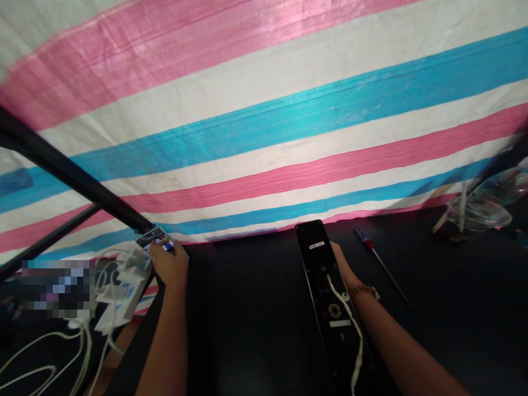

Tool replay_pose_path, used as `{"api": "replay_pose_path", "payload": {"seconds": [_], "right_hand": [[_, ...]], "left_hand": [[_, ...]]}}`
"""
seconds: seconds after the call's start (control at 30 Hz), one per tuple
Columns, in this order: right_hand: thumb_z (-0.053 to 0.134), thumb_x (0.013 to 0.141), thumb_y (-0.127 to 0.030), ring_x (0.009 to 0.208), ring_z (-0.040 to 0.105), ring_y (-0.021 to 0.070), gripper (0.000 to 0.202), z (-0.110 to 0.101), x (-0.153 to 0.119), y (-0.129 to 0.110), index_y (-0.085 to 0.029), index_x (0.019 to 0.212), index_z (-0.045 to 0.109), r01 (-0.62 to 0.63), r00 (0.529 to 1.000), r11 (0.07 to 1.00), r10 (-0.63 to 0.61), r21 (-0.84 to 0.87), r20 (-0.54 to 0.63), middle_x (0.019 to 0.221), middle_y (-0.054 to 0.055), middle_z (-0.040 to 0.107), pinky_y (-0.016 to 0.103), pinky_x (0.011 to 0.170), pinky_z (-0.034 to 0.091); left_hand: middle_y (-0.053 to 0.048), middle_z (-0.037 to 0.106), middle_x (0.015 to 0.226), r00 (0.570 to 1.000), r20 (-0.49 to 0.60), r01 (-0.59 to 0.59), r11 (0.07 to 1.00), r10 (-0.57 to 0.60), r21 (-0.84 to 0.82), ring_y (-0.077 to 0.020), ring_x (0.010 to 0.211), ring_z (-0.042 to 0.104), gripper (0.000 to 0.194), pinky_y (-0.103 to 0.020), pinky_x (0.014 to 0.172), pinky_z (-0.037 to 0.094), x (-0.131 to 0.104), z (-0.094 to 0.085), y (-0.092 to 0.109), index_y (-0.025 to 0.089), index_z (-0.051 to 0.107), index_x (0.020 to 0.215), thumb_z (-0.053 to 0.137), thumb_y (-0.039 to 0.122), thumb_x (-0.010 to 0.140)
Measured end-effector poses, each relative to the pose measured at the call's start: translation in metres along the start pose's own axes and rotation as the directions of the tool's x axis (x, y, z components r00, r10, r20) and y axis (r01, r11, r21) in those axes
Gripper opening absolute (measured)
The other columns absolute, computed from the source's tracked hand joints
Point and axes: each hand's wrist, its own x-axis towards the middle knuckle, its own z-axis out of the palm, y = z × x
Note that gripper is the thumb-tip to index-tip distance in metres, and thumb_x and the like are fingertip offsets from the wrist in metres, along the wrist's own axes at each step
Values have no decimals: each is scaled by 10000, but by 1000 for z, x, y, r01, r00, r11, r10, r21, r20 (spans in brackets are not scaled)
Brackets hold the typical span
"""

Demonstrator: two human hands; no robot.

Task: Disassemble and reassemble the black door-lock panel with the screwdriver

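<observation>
Mind two things at once: left hand (172, 267) on the phone (144, 240) at the far left of the table (247, 319), fingers across its lit screen; right hand (340, 263) at the far right edge of the long black panel (324, 300), right of the table's middle. Cannot tell the closing of either grip: left fingers partly over the phone, right fingers hidden behind the panel. Best to support the panel from beneath before any tilt, with no weight on the white strip cable (360, 341) down its face. Handle the phone lightly, clear of the white cables (84, 330) and white packaging (127, 297) just beside it. Watch the right forearm near the screwdriver (374, 251), loose on the table, and leave room around the clear plastic cup (478, 213) farther right.
</observation>
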Motion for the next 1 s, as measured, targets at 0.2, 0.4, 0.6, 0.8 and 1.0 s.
{"api": "replay_pose_path", "payload": {"seconds": [0.2,0.4,0.6,0.8,1.0], "right_hand": [[636,685,-418,509,455,147,263,1,0,0,-205,550,560,-39,999,999,40,-32,17,543,-4,587,271,474,360],[604,720,-428,532,464,153,286,-2,-1,-4,-199,557,552,-14,1000,999,14,-49,3,553,5,597,270,483,373],[568,771,-511,570,473,168,368,-3,0,-13,-200,575,542,10,999,999,-12,-43,-37,560,12,578,281,519,377],[398,880,-735,564,515,180,618,-4,-2,-18,-200,614,555,-55,955,998,58,17,-289,557,28,572,281,522,381],[424,871,-748,740,645,231,625,-5,-1,-20,-184,880,693,5,991,978,24,208,-135,806,80,725,318,668,512]], "left_hand": [[-101,641,1048,991,114,106,954,-76,-281,-191,813,659,300,-315,734,521,-64,19,69,152,535,1114,537,342,882],[-45,660,949,849,478,526,437,-224,-730,-104,606,616,313,-223,559,437,-169,45,164,199,483,1082,560,446,905],[-6,645,802,696,718,708,168,0,-686,-105,610,589,385,-218,574,424,-212,56,211,197,554,1034,627,538,871],[-45,716,961,526,832,838,62,174,-543,-207,861,681,560,-299,774,506,-228,65,225,190,636,1121,751,586,742],[-87,747,1021,454,862,875,67,226,-479,-260,959,694,581,-350,883,508,-235,67,216,143,690,1148,687,602,791]]}}
